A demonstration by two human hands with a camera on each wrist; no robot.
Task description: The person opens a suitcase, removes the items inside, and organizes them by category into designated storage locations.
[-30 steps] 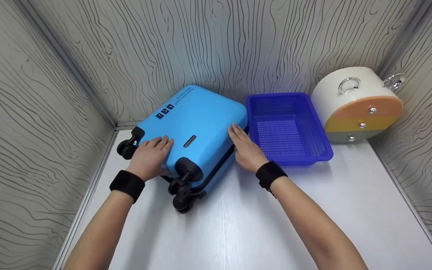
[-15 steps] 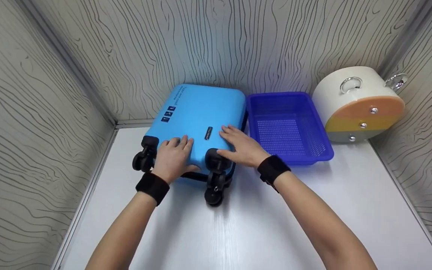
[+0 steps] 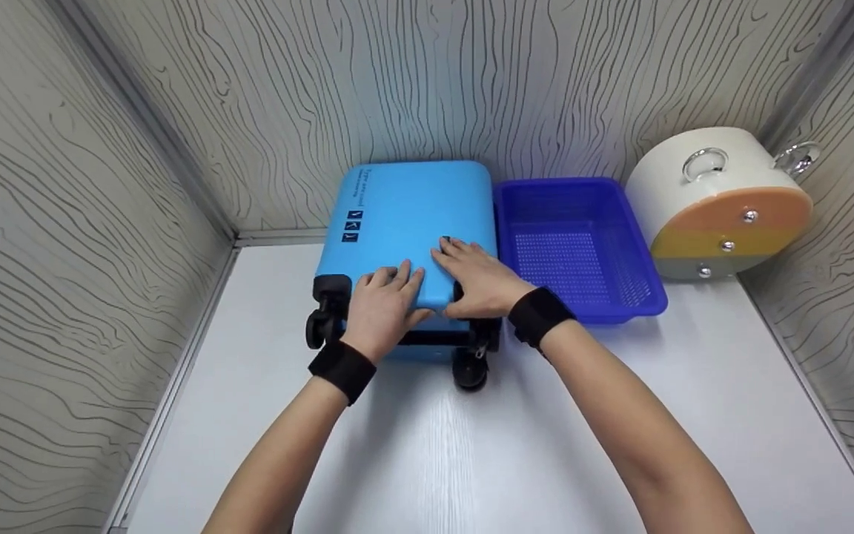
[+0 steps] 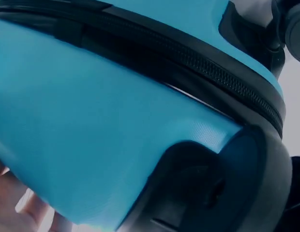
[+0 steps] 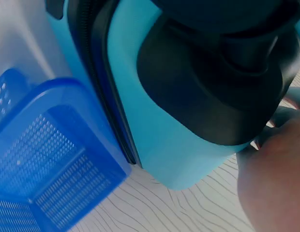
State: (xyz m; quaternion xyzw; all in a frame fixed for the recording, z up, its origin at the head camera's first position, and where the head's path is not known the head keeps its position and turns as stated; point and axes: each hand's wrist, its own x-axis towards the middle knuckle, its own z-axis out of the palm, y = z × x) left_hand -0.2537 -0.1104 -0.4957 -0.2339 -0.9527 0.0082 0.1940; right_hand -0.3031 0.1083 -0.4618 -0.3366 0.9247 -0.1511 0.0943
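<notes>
A light blue suitcase (image 3: pixel 416 196) lies flat at the back, its wheels (image 3: pixel 469 369) facing me. My left hand (image 3: pixel 384 305) rests on its near edge, fingers straight over the top shell and thumb out to the side. My right hand (image 3: pixel 485 282) lies on the near right corner with fingers spread, covering most of the black label. In the left wrist view, the black zipper (image 4: pixel 203 65) runs along the suitcase's side. A black wheel mount (image 5: pixel 213 87) fills much of the right wrist view, with the right hand's fingers at its far edge.
Beside the suitcase on the right stands a blue perforated plastic basket (image 3: pixel 560 259). Farther right, a round cream box (image 3: pixel 694 163) with orange, yellow and grey drawers leans near the corner. Patterned walls (image 3: pixel 397 81) enclose the white table (image 3: pixel 427 460).
The suitcase has turned from a slant to nearly square with the back wall, its wheeled end swinging right. My left hand moved right with it; the right hand went from its side onto its top.
</notes>
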